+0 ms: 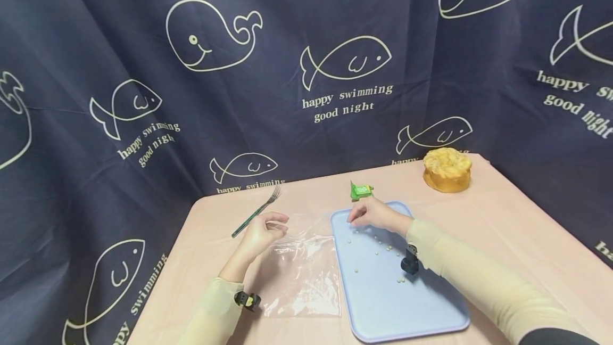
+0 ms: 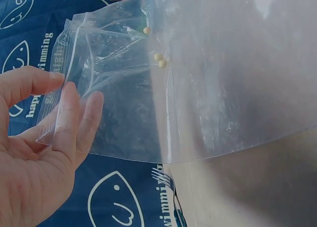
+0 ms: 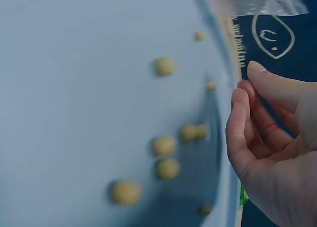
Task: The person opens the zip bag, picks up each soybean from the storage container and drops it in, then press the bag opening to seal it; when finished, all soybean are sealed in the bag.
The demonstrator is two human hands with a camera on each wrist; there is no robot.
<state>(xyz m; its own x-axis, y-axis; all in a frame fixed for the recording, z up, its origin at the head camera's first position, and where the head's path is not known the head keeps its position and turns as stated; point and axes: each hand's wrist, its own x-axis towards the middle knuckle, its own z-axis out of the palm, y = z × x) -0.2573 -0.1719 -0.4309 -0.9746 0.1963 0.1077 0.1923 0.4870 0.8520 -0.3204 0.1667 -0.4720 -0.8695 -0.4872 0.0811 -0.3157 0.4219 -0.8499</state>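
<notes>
Between the two hands, the light blue rectangular plastic tray is lying flat on the pink tabletop, its long axis running away from the person and its far-left corner sitting under the right hand. Just left of the tray, the clear zip-top plastic bag is spreading across the table, its long axis also running away from the person and its open mouth pointing toward the left hand. That hand is pinching the bag's top edge between thumb and fingers, lifting it. The right hand is hovering over the tray with fingers loosely curled; whether it is gripping anything cannot be told. Small round yellowish beans are lying scattered on the tray beside those fingers, and three beans are sitting inside the bag.
</notes>
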